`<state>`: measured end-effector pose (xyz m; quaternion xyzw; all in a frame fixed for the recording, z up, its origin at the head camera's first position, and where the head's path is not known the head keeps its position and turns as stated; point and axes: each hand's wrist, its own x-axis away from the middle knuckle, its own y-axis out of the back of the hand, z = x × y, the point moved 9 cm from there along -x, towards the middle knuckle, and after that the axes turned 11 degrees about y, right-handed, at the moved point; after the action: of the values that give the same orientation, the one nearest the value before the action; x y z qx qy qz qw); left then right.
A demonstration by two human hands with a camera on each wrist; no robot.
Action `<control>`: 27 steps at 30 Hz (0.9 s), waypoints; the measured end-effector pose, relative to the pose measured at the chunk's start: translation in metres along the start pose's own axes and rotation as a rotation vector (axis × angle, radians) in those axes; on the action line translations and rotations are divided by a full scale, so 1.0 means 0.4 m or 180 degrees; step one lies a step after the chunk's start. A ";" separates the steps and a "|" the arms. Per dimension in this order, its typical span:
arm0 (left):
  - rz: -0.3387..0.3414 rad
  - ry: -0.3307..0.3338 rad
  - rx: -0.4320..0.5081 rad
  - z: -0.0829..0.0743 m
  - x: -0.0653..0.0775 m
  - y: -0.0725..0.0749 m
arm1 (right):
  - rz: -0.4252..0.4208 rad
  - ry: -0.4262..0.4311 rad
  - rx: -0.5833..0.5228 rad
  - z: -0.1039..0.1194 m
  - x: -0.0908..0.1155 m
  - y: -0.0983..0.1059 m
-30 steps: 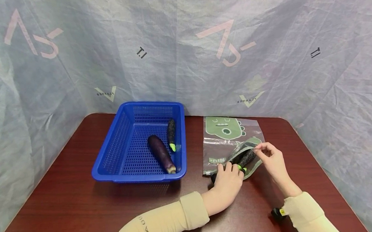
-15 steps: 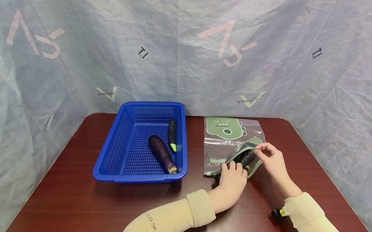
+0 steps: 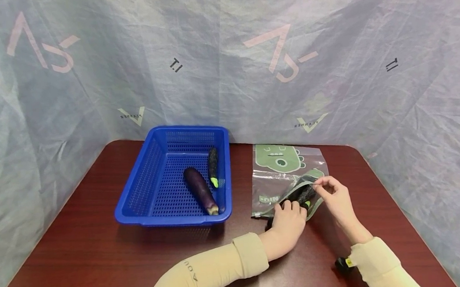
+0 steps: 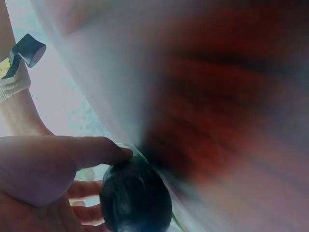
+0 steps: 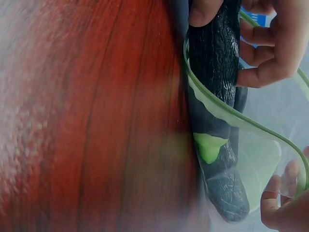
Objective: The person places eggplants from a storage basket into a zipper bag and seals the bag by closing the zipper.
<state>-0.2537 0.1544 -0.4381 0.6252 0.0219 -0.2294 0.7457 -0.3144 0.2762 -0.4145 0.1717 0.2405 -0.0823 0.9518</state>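
In the head view my left hand [image 3: 288, 229] grips a dark, wrinkled cucumber [image 5: 215, 63] at the mouth of a clear zip bag [image 3: 262, 181] with a green dinosaur print. Its bright green tip [image 5: 210, 146] sits inside the bag, while the rounded other end [image 4: 135, 198] sticks out by the left thumb. Another dark cucumber [image 5: 227, 193] lies within the bag, partly covered by the held one. My right hand [image 3: 337, 200] pinches the bag's upper edge between thumb and fingers, and the mouth gapes there.
To the left stands a blue perforated basket [image 3: 136, 187] with a purple eggplant [image 3: 199, 188] and a cucumber [image 3: 213, 165] in it. A black wrist camera [image 3: 342, 264] hangs under the right sleeve. Behind the brown table [image 3: 81, 259] hangs a grey printed cloth [image 3: 193, 88].
My left hand has shifted slightly right with the cucumber, whose green tip now lies further into the bag. My right hand keeps its pinch on the bag's edge.
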 end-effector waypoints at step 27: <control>-0.0104 -0.0422 0.0375 0.087 0.093 0.022 | -0.0031 -0.0002 -0.0025 0.002 0.009 0.006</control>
<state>-0.2263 0.1109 -0.4343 0.6509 -0.0308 -0.2833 0.7036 -0.3103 0.2780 -0.4147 0.1668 0.2414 -0.0860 0.9521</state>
